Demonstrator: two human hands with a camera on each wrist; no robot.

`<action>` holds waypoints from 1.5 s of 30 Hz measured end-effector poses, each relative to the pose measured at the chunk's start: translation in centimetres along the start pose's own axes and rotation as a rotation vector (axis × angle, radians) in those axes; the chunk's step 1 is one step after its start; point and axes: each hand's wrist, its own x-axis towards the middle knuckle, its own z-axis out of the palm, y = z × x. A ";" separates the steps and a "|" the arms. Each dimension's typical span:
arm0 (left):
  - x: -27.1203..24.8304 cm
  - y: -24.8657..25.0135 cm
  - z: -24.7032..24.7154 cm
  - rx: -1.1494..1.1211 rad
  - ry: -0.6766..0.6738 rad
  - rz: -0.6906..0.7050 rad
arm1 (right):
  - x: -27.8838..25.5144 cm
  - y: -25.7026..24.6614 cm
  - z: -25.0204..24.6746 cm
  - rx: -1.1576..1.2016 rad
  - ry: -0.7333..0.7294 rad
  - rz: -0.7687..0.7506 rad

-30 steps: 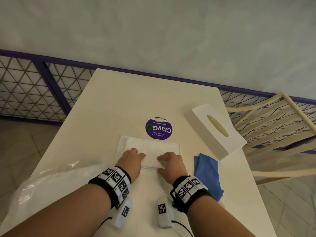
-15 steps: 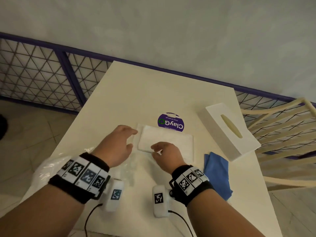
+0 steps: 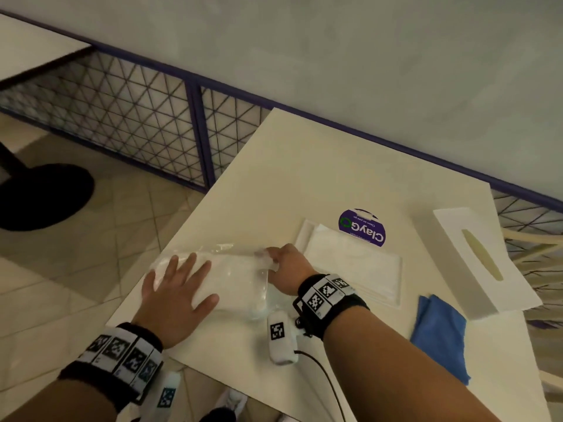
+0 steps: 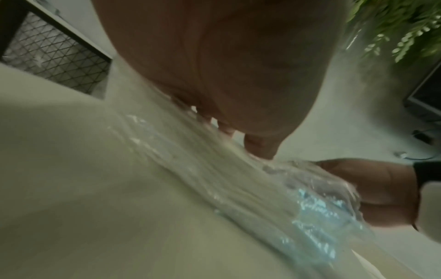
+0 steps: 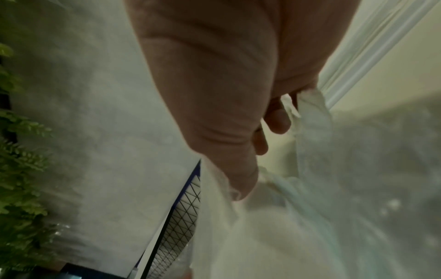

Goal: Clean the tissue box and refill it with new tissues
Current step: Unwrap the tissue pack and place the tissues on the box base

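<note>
A: Head view. Left hand lower left of centre, fingers spread flat, pressing on the clear plastic tissue pack lying on the cream counter. Nothing gripped.

B: And the right?

A: Right hand at centre frame, fingers curled onto the pack's right end, pinching the plastic. Forearm comes in from lower right.

B: Where's the box?

A: White tissue box at right edge, oval slot facing up, well apart from both hands. Blue cloth just below it, lower right. Loose stack of white tissues right of the right hand, between pack and box. Purple round sticker touches the stack's top edge.

B: Background?

A: Purple-framed mesh railing across upper left, tiled floor at left, dark round base at far left.

B: Left wrist view?

A: Blurred. Left hand fills the top centre, fingertips down on the tissue pack, which runs diagonally toward lower right. Right hand at right edge, closed around the pack's end. Mesh railing upper left, green plant upper right.

B: Right wrist?

A: Right hand fills top centre, thumb and fingers curled, plastic of the tissue pack gathered between them and spreading to lower right. Tissue stack edge at upper right. Plant along left edge, mesh railing bottom centre.
</note>
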 end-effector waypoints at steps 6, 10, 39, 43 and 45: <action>-0.4 -0.5 1.2 -0.017 0.004 -0.014 | 1.3 -2.0 1.0 -0.221 -0.047 0.047; -0.6 -0.6 1.6 -0.019 0.005 -0.021 | 1.3 -2.5 1.2 -0.167 0.029 0.027; -0.8 0.1 2.5 -0.086 0.062 -0.084 | -0.3 -3.7 1.5 0.204 0.014 0.114; -0.9 -0.1 2.6 -0.093 0.058 -0.078 | -0.2 -3.6 1.9 0.168 -0.012 0.131; -0.9 -0.1 2.7 -0.093 0.055 -0.081 | -0.1 -3.7 1.9 0.193 0.017 0.135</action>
